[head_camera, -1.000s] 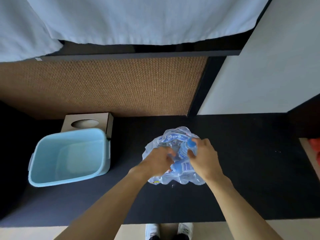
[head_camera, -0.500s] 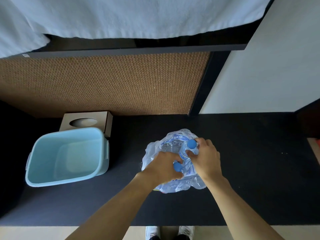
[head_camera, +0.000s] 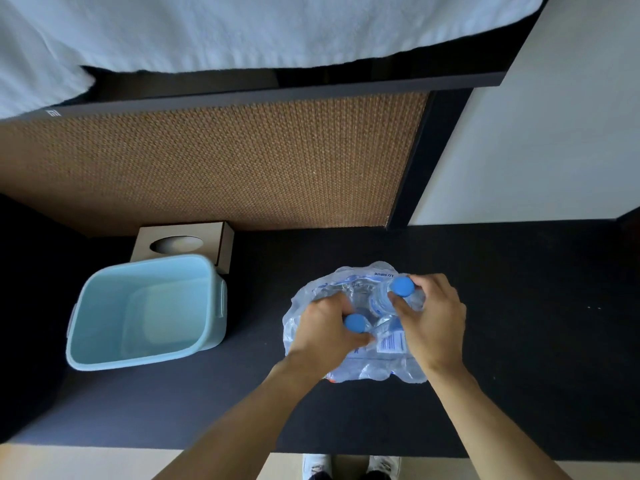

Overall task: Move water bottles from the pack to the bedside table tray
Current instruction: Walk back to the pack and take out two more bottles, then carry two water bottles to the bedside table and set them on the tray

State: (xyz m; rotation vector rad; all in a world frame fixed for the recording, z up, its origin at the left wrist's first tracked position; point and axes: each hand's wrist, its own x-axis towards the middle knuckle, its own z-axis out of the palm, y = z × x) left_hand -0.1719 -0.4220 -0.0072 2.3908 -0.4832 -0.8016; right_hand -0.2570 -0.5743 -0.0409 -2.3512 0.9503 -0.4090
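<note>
Both hands' fingers [head_camera: 398,301] grip blue-capped bottles [head_camera: 381,303] (clear plastic) in crinkled pack [head_camera: 374,368].

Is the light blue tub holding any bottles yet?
Empty: the light blue tub shows only its bare floor; both blue-capped bottles are at the plastic pack.

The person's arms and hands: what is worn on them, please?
Nothing is worn. Both forearms are bare up to the frame edge, with no sleeves in view. The left hand and right hand have no gloves, rings, watch or bracelet visible.
</note>
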